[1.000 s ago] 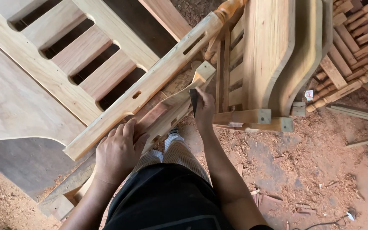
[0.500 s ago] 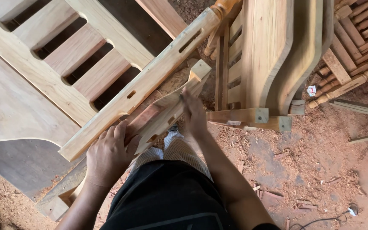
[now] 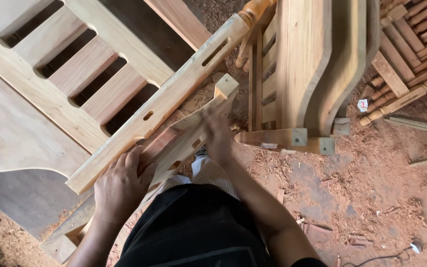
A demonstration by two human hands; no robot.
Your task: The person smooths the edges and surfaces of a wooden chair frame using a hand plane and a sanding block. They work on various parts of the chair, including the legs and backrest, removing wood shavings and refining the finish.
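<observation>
A pale wooden rail with mortise slots (image 3: pixel 174 94) runs diagonally across the middle. Just below it lies a shorter rail with a square end (image 3: pixel 226 85). My left hand (image 3: pixel 122 185) grips this shorter rail near its lower end, fingers curled over its edge. My right hand (image 3: pixel 217 132) is blurred and pressed on the same rail higher up. A dark sheet seen in its fingers a second ago is now hidden under the hand. My dark trousers and a striped cloth fill the lower middle.
A slatted wooden panel (image 3: pixel 75 74) lies at upper left beside a curved flat board (image 3: pixel 11 133). Upright furniture parts (image 3: pixel 302 64) stand at the top centre. Turned spindles (image 3: pixel 411 44) are piled at top right. Sawdust and chips cover the floor (image 3: pixel 371 188).
My right hand has slid down the shorter rail toward me, and its dark sheet is no longer visible. My left hand has stayed on the rail's lower end.
</observation>
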